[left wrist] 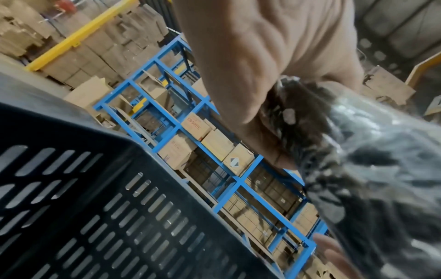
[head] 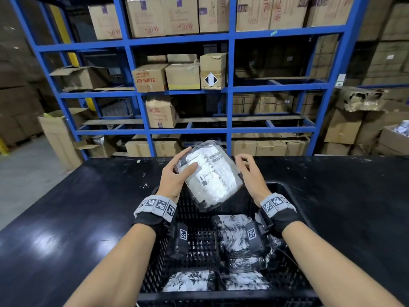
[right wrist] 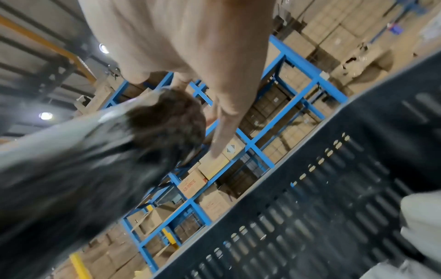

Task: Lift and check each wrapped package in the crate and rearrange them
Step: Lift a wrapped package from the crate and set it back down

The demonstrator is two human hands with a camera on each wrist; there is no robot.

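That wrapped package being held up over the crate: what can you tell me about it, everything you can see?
The lifted package is a rounded white bundle sealed in glossy, crinkled clear plastic, with a printed label and barcode on its upper face. It is tilted, held in the air above the black slotted crate. The left hand grips its left edge, thumb on top. The right hand is beside its right edge; contact there is unclear. Other wrapped packages lie below.

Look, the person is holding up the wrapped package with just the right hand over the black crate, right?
Not quite. In the head view the left hand grips the wrapped package over the black crate; the right hand is beside it, fingers loosely curled.
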